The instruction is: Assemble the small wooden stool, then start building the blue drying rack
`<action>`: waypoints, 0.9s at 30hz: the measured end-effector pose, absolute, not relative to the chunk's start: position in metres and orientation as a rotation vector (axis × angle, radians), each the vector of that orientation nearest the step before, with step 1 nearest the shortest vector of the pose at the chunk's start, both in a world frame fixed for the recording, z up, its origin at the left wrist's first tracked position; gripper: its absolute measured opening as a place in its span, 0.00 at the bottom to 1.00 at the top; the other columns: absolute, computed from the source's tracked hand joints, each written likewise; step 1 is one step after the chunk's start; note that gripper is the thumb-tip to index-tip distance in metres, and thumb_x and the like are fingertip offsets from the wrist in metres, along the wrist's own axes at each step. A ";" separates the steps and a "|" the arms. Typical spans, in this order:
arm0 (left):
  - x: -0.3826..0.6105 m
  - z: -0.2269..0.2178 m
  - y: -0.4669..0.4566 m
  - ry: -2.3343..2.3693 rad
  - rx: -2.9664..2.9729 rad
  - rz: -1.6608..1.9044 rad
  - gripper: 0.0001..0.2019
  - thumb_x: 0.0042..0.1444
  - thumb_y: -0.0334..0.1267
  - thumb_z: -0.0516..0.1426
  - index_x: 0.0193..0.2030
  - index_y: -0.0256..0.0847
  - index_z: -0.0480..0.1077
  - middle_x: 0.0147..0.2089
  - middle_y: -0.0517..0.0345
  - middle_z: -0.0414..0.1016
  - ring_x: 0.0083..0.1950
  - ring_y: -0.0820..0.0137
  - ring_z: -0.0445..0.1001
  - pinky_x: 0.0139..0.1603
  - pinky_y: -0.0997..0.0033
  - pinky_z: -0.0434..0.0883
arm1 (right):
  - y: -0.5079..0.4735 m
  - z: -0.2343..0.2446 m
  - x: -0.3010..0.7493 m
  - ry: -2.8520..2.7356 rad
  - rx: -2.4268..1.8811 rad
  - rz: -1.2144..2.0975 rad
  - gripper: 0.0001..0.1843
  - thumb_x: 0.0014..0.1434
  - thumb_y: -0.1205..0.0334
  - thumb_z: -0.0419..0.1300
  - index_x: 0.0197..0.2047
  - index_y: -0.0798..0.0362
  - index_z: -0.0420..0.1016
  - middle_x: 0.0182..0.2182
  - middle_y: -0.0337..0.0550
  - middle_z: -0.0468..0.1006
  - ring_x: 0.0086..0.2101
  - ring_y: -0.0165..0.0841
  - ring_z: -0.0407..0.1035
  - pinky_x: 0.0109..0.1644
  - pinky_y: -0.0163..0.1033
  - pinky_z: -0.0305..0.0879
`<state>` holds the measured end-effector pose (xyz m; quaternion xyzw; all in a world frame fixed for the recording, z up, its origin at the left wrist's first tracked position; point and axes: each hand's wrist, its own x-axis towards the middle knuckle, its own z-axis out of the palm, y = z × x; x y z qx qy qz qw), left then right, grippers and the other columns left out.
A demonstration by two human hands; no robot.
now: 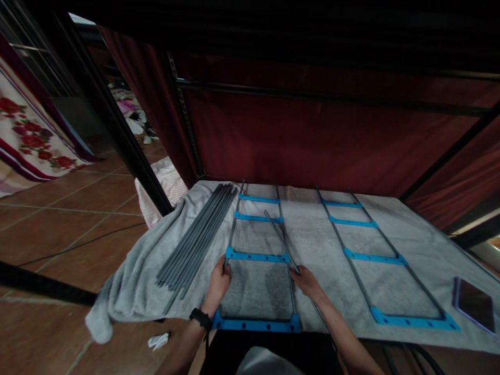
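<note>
A ladder-like frame (258, 257) of grey rods and blue crossbars lies in front of me on a grey blanket. My left hand (219, 281) is closed around its left rod, just below the second-nearest crossbar. In my right hand (307, 281) is a loose grey rod (278, 234), tilted up and to the left across the frame's right side. Its lower end passes beneath my palm and is partly hidden. To the left lies a bundle of grey rods (199, 239), side by side. A second ladder-like frame (375, 258) rests to the right.
A phone (474, 304) lies at the blanket's right edge. The grey blanket (136, 286) hangs over the left side. Black metal posts (113, 114) and a low overhead beam frame the space, with a dark red curtain (297, 140) behind. A crumpled white scrap (158, 341) is on the tiled floor.
</note>
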<state>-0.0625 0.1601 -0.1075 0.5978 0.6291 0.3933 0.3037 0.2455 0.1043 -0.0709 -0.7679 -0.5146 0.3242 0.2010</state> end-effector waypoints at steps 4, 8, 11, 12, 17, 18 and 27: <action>-0.070 -0.104 0.155 1.652 1.556 1.043 0.21 0.54 0.31 0.52 0.54 0.37 0.73 0.56 0.47 0.78 0.61 0.58 0.73 0.66 0.56 0.66 | 0.100 -0.077 0.242 -1.502 -2.083 0.909 0.13 0.59 0.62 0.52 0.23 0.50 0.63 0.21 0.39 0.69 0.27 0.33 0.67 0.31 0.36 0.55; -0.077 -0.099 0.147 1.631 1.584 1.019 0.22 0.53 0.31 0.52 0.54 0.37 0.73 0.57 0.48 0.77 0.62 0.59 0.72 0.67 0.58 0.64 | 0.092 -0.083 0.241 -1.541 -2.007 0.900 0.11 0.57 0.60 0.52 0.24 0.50 0.65 0.24 0.41 0.72 0.31 0.36 0.69 0.35 0.38 0.58; -0.078 -0.098 0.138 1.698 1.597 1.000 0.23 0.53 0.30 0.51 0.56 0.37 0.72 0.57 0.48 0.77 0.62 0.60 0.72 0.67 0.58 0.64 | 0.084 -0.086 0.240 -1.543 -1.959 0.909 0.11 0.57 0.58 0.51 0.24 0.49 0.66 0.24 0.42 0.73 0.31 0.37 0.70 0.36 0.38 0.59; -0.078 -0.098 0.134 1.729 1.601 0.982 0.23 0.54 0.29 0.51 0.57 0.36 0.72 0.58 0.48 0.77 0.63 0.60 0.71 0.67 0.59 0.64 | 0.082 -0.087 0.240 -1.534 -1.952 0.908 0.12 0.58 0.57 0.51 0.25 0.49 0.66 0.24 0.42 0.74 0.31 0.37 0.70 0.36 0.39 0.60; -0.071 -0.097 0.117 1.879 1.627 0.789 0.23 0.62 0.31 0.49 0.64 0.36 0.66 0.60 0.45 0.74 0.61 0.60 0.73 0.63 0.63 0.68 | 0.073 -0.092 0.240 -1.437 -1.938 0.868 0.14 0.57 0.51 0.50 0.29 0.50 0.70 0.28 0.45 0.77 0.32 0.39 0.73 0.37 0.40 0.63; -0.070 -0.095 0.114 1.906 1.638 0.740 0.23 0.63 0.31 0.48 0.64 0.36 0.64 0.60 0.44 0.74 0.60 0.60 0.73 0.62 0.63 0.68 | 0.071 -0.093 0.240 -1.415 -1.930 0.864 0.15 0.56 0.51 0.50 0.29 0.50 0.71 0.29 0.46 0.78 0.33 0.40 0.73 0.38 0.40 0.63; -0.071 -0.091 0.115 2.000 1.895 0.652 0.25 0.58 0.24 0.48 0.63 0.32 0.64 0.53 0.42 0.71 0.57 0.59 0.72 0.61 0.62 0.68 | 0.083 -0.042 0.277 -1.167 -1.818 0.770 0.19 0.56 0.46 0.54 0.30 0.53 0.77 0.23 0.46 0.78 0.29 0.38 0.73 0.32 0.38 0.64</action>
